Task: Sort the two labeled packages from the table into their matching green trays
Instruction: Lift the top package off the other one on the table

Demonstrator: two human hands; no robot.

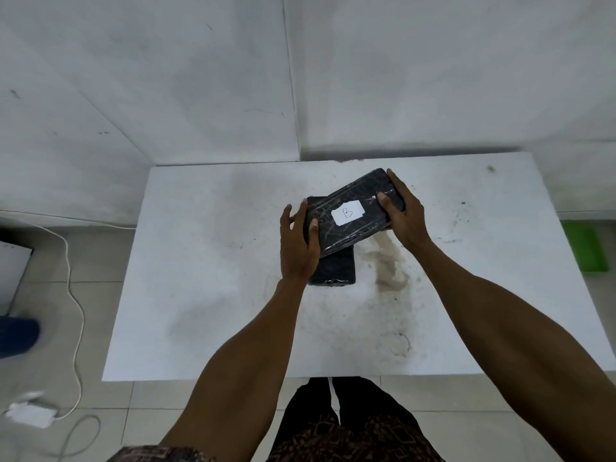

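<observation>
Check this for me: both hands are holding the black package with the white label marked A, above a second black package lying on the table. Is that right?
Not quite. The head view shows the label reads B, not A. The rest holds: the left hand and right hand hold that black package above a second black package lying on the table.

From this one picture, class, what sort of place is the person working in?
Probably a plain indoor workroom or makeshift packing spot: bare white walls, a stained white table on tiled floor, and a green tray set on that floor.
</observation>
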